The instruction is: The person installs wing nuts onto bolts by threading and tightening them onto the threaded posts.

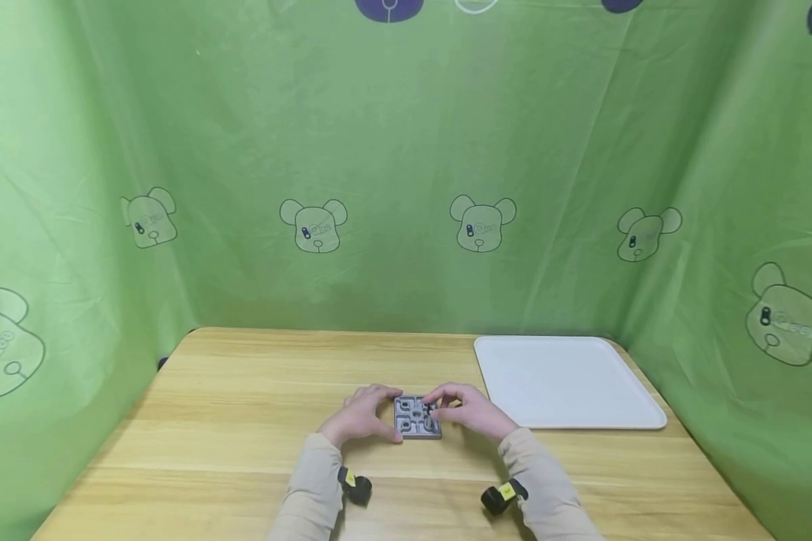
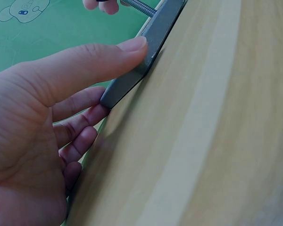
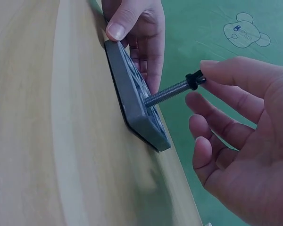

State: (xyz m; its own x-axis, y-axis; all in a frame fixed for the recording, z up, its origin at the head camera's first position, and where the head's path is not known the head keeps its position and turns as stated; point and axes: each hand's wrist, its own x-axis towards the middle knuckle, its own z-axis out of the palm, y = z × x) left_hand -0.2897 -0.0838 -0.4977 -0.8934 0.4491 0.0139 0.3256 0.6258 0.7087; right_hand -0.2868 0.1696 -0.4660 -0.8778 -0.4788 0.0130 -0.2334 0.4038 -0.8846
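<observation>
A grey square metal plate (image 1: 416,415) with raised ribs and round recesses lies on the table. My left hand (image 1: 362,415) grips it by the left side, thumb at the near edge and fingertips at the far one. From the plate's right part rises a threaded bolt (image 3: 169,93) with a dark head, slightly tilted in the right wrist view. Thumb and index finger of my right hand (image 1: 475,413) pinch that head, while the other fingers curl loosely beside it. How deep the bolt's lower end sits in the plate is hidden.
A white tray (image 1: 568,382) lies at the back right of the wooden table (image 1: 243,391). A green curtain (image 1: 406,278) with bear-head prints encloses the back and both sides. Each sleeve carries a black strapped-on wrist camera (image 1: 359,490).
</observation>
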